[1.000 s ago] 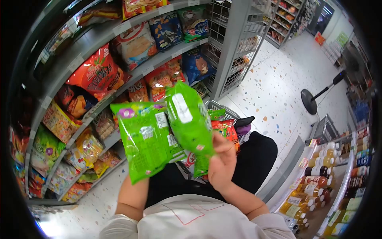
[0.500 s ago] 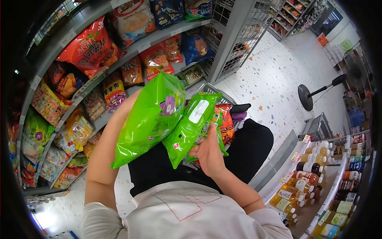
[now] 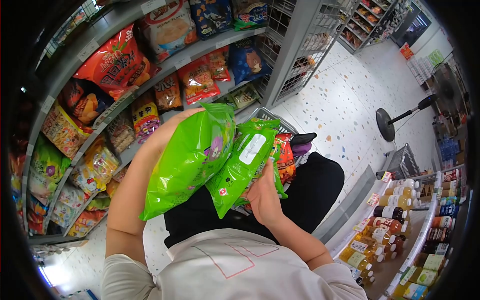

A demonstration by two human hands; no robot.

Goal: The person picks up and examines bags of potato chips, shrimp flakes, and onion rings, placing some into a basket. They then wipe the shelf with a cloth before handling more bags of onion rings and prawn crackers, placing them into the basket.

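Apparently your right grip point(image 3: 265, 199) clamps the narrow green plastic packet point(image 3: 234, 176); left grip point(image 3: 186, 116) mostly hidden, closure unclear; slack support could drop puffy green plastic bag point(image 3: 187, 165).

And here's the bare left arm point(image 3: 127, 215), bent at the elbow, forearm slanting up and inward, the left hand hidden at its far end! Over to the bare right arm point(image 3: 302, 245), forearm angling up and inward, the right hand point(image 3: 264, 197) at mid-height, palm partly showing, one digit pointing up, its grip too hidden to call.
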